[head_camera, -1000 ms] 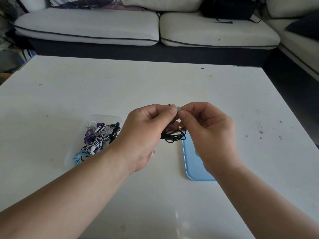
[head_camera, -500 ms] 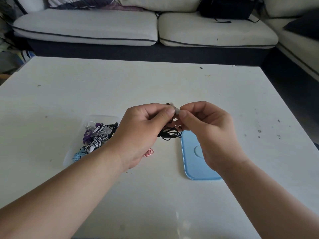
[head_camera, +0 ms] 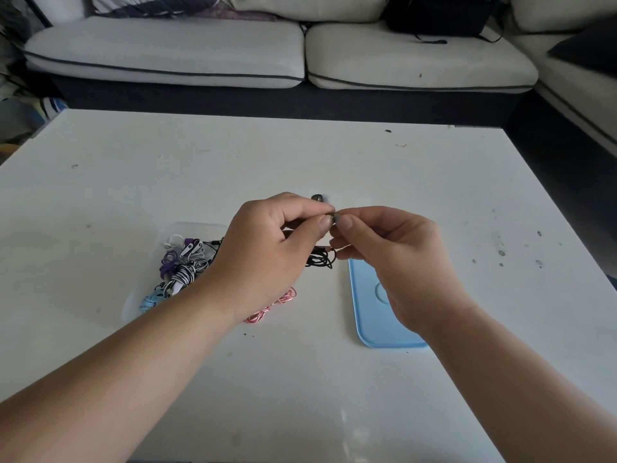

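Where the two hands meet above the middle of the white worktop, one black wired earphone set is held between them.

Left hand: fingers curled, grip pinching a small dark earbud between thumb and forefinger tip.

Right hand: fingers likewise curled, grip pinching the same earbud from the opposite side, so that the two thumb tips nearly touch.

Second earbud: dark, showing just beyond the left forefinger; how it is held cannot be told.

Cable of the set: a loose black coil below the hands, between the left palm and the right fingers. Whether it touches the worktop cannot be told.

Clear plastic container: on the worktop to the left, partly hidden by the left wrist. It holds bundled earphones in white, purple, black-and-white stripe and light blue.

Pink-and-white cable: coiled, lying on the worktop just beside the container, partly under the left wrist in this view.

Light blue lid: flat on the worktop to the right of the black coil, its near right part hidden by the right wrist.

Sofa: pale cushions with dark piping, beyond the far edge of the worktop.

Black bag: on the sofa's right cushion.
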{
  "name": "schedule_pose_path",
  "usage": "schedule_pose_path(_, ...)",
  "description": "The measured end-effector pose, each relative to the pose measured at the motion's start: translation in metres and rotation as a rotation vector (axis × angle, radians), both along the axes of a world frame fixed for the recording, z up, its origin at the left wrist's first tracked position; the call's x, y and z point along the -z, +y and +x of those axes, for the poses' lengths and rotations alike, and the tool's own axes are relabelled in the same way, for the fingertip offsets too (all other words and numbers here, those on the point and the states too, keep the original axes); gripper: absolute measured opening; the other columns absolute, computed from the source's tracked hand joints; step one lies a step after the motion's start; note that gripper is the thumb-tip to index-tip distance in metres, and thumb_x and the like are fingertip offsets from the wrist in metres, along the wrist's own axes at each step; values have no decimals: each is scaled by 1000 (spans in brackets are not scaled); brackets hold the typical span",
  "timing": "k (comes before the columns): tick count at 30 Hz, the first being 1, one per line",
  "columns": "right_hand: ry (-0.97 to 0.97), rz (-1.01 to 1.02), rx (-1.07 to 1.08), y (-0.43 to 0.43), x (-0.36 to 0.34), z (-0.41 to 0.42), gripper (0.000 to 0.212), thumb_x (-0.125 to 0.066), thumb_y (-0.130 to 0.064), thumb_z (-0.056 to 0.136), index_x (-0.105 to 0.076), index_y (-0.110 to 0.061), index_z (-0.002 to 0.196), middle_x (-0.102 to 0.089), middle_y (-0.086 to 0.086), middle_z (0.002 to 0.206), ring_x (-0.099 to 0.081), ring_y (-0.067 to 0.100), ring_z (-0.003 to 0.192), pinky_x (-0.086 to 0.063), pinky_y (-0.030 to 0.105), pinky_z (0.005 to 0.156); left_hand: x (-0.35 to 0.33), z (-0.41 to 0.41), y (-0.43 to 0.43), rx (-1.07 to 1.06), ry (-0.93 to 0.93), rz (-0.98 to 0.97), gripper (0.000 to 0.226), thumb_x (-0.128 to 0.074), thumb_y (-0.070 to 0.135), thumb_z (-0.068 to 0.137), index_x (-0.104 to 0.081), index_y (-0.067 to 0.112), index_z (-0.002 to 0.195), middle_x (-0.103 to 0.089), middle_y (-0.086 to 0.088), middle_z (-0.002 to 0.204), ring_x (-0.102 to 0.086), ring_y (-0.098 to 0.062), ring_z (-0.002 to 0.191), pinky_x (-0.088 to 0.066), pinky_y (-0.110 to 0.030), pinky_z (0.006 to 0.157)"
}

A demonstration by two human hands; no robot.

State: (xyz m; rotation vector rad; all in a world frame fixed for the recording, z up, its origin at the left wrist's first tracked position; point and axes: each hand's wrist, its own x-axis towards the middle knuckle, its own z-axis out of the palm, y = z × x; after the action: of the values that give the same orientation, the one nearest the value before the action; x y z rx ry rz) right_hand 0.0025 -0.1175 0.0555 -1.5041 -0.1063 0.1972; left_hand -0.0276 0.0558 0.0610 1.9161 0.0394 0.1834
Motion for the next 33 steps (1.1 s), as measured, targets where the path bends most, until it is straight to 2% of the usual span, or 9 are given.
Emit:
schedule_pose_path(3, -13, -1, 8, 2, 1, -2, 7, -72, -6, 93, -78, -7, 91, -77, 8, 80, -73, 17, 77, -60, 27, 74, 0, -1, -1, -7, 42, -23, 16, -68, 17, 100, -81, 22, 105, -79, 8, 96, -76, -11, 92, -61, -39, 92)
schedule_pose_path(6, -102, -57, 21, 4, 1, -3, 9, -74, -7, 92, -78, -13, 87, -77, -3, 75, -70, 9, 70, -52, 16, 64, 1, 0, -3, -11, 157, -158, 17, -65, 20, 101, -82, 21, 97, -80, -2, 93, -78, -17, 90, -62, -39, 90)
schedule_pose_path(8, -173, -107, 21, 5, 3, -4, 11, -73, -7, 93, -78, -16, 88, -77, -5, 75, -69, 7, 69, -52, 16, 67, 2, 1, -3, -9, 252, -260, 18, -65, 21, 101, -82, 17, 97, -80, -8, 94, -78, -20, 90, -61, -44, 95)
schedule_pose_path(12, -210, -153, 10, 11, 6, -4, 8, -72, -8, 94, -77, -14, 92, -77, -2, 76, -69, 8, 69, -57, 23, 72, 0, -1, -1, -16, 395, -424, 18, -63, 18, 102, -79, 10, 104, -79, -15, 107, -74, -16, 90, -57, -41, 99)
schedule_pose_path(17, -161, -183, -27, 28, 10, -5, 8, -71, -18, 97, -76, -20, 102, -77, -4, 83, -71, 18, 79, -61, 41, 79, -8, -7, 17, -70, 381, -463, 15, -65, 17, 100, -79, 10, 101, -78, -7, 93, -75, -15, 84, -62, -30, 75)
schedule_pose_path(19, -139, -201, -63, 38, 13, -6, 12, -70, -21, 97, -75, -21, 108, -77, -4, 84, -71, 20, 81, -59, 38, 76, -10, -12, 30, -97, 383, -419, 15, -67, 17, 100, -80, 12, 100, -78, -8, 95, -75, -15, 82, -63, -33, 73)
schedule_pose_path(22, -81, -203, -95, 63, 16, -9, 17, -67, -20, 98, -74, -20, 114, -76, 1, 84, -71, 14, 76, -56, 27, 69, -11, -24, 65, -164, 362, -184, 13, -69, 21, 99, -82, 20, 96, -80, -4, 95, -77, -12, 80, -63, -35, 74)
schedule_pose_path(28, -37, -277, -208, 114, 20, -21, 14, -66, -17, 96, -76, -26, 94, -76, -1, 80, -73, 16, 72, -61, 41, 74, 7, -43, 132, -199, 384, 229, 9, -75, 28, 92, -80, 25, 86, -77, 5, 75, -72, -12, 77, -56, -29, 79)
schedule_pose_path(33, -14, -327, -213, 128, 25, -26, 17, -65, -15, 95, -77, -24, 89, -76, 3, 80, -72, 28, 80, -61, 43, 76, 22, -40, 148, -95, 439, 482, 12, -77, 23, 90, -80, 32, 98, -74, 9, 87, -72, -16, 89, -57, -31, 85)
